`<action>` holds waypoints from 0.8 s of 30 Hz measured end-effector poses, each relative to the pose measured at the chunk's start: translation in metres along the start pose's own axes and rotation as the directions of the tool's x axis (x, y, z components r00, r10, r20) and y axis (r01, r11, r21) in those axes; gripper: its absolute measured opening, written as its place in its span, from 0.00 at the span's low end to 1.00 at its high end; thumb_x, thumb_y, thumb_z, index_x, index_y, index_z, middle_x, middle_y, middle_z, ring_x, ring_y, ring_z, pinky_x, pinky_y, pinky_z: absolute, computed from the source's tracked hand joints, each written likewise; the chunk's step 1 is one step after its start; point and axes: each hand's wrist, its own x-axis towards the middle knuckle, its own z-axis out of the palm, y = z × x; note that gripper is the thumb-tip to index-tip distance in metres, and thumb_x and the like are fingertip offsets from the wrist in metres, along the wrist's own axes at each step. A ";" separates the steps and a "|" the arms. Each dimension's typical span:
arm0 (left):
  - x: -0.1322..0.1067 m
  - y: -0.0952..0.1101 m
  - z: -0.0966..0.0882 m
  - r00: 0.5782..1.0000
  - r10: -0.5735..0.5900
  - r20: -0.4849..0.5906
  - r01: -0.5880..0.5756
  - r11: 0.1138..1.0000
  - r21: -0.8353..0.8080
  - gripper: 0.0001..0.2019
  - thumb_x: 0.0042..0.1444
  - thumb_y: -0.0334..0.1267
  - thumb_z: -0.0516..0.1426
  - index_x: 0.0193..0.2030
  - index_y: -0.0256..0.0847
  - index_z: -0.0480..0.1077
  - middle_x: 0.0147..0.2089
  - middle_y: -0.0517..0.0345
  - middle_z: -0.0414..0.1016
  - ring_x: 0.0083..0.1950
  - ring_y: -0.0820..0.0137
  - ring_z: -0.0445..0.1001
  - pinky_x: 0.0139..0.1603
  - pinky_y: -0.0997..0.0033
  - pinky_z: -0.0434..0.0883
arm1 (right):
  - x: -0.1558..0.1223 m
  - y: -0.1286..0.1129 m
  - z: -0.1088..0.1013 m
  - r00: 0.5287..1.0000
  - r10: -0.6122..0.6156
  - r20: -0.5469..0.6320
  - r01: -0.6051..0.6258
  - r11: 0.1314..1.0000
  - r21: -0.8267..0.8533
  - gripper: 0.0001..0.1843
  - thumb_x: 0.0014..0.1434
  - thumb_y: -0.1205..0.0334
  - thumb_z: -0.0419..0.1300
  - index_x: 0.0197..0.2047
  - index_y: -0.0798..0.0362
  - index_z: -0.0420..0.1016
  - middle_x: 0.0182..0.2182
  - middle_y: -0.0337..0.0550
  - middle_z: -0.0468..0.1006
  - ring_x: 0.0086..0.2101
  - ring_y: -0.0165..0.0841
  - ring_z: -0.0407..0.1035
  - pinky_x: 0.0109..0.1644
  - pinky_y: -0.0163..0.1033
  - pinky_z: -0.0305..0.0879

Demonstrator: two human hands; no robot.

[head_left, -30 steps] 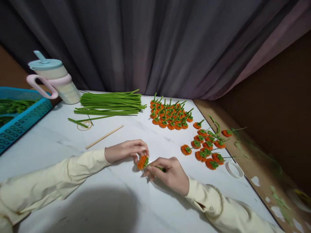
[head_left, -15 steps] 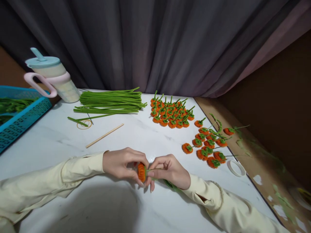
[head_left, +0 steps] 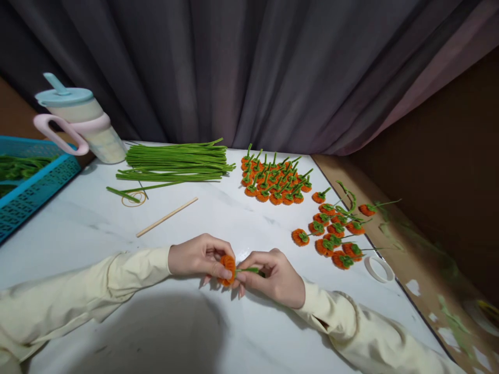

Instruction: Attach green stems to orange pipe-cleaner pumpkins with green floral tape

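My left hand pinches a small orange pipe-cleaner pumpkin just above the white table. My right hand grips the pumpkin's green stem between thumb and fingers. Both hands meet at the table's near middle. Several finished orange pumpkins with green stems lie in a cluster at the back, and several more lie at the right.
A bundle of green pipe cleaners lies at the back. A wooden stick and a rubber band lie near it. A cup with a pink handle and a blue basket stand left. A tape ring sits right.
The pumpkin has been turned between my fingers, its orange face now toward me. Both hands stayed at the same spot, shifting only slightly.
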 end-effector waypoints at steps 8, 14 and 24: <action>0.003 -0.002 0.004 1.000 -0.004 -0.002 0.003 0.979 -0.204 0.16 0.45 0.43 0.65 0.28 0.31 0.68 0.21 0.58 0.72 0.16 0.79 0.66 0.13 0.84 0.63 | -0.004 0.011 0.000 0.645 -0.709 0.287 0.552 0.172 -0.816 0.10 0.57 0.76 0.51 0.43 0.64 0.68 0.25 0.51 0.76 0.27 0.32 0.68 0.31 0.40 0.65; 0.005 -0.001 -0.002 0.993 -0.082 0.080 0.095 0.981 -0.169 0.19 0.49 0.49 0.61 0.30 0.32 0.66 0.21 0.59 0.70 0.17 0.77 0.66 0.13 0.82 0.62 | -0.005 0.006 0.001 0.798 -0.582 0.154 0.482 0.465 -0.742 0.09 0.59 0.73 0.50 0.36 0.62 0.72 0.21 0.48 0.75 0.24 0.30 0.67 0.29 0.37 0.65; -0.011 0.038 0.007 0.938 0.321 0.133 -0.280 0.473 0.836 0.17 0.51 0.42 0.60 0.45 0.39 0.67 0.46 0.50 0.70 0.49 0.63 0.66 0.52 0.65 0.61 | 0.007 -0.003 -0.005 0.974 0.216 0.072 -0.228 0.918 0.325 0.14 0.48 0.58 0.66 0.28 0.63 0.73 0.23 0.47 0.78 0.21 0.29 0.72 0.30 0.36 0.70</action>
